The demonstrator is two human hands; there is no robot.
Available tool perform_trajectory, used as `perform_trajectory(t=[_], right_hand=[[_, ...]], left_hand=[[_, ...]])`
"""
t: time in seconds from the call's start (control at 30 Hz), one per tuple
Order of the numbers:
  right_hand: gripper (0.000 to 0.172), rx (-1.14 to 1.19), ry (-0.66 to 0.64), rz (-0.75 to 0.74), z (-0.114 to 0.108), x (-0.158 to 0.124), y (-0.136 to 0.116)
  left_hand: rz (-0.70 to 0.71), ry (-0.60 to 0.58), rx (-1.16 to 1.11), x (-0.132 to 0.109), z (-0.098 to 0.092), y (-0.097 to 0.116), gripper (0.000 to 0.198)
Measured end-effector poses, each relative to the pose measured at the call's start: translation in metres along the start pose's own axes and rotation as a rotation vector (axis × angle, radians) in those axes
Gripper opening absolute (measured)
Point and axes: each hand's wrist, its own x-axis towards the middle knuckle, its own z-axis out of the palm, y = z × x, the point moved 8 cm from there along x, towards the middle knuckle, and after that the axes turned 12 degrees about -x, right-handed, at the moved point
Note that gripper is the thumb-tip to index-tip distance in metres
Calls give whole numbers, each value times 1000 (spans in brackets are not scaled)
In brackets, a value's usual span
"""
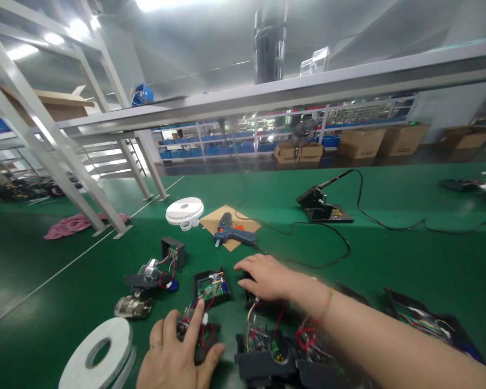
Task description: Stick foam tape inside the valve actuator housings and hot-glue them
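My left hand is bent over a small black housing with red wires, its thumb on the right side and its index finger stretched along the top. Just beyond that fingertip lies an open black case with a green circuit board. My right hand has its fingers and thumb around the edge of another black case, mostly hidden beneath the hand. Below the right wrist, black housings with clear parts and red and yellow wires stand close together.
A glue gun lies on a cardboard sheet. Behind it is a soldering iron stand with a trailing cable. White tape rolls, a metal fitting and a wired assembly sit left. Another wired case lies right.
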Motion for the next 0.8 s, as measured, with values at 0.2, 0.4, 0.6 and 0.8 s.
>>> perform_trajectory(t=[0.2,0.4,0.6,0.8], right_hand=[[66,74,-58,-33,20,-10,-8],[54,107,-56,-94,27,-11,-10],[54,138,-31,-40,34,-19,12],[55,153,-77,31,40,-39,36]], left_hand=[[-92,39,-299,-7,3,-22,66],[-322,-119,-810,17,24,-21,50],[-322,-124,-837,31,29,9,50],[-262,-120,-894,37,36,34,64]])
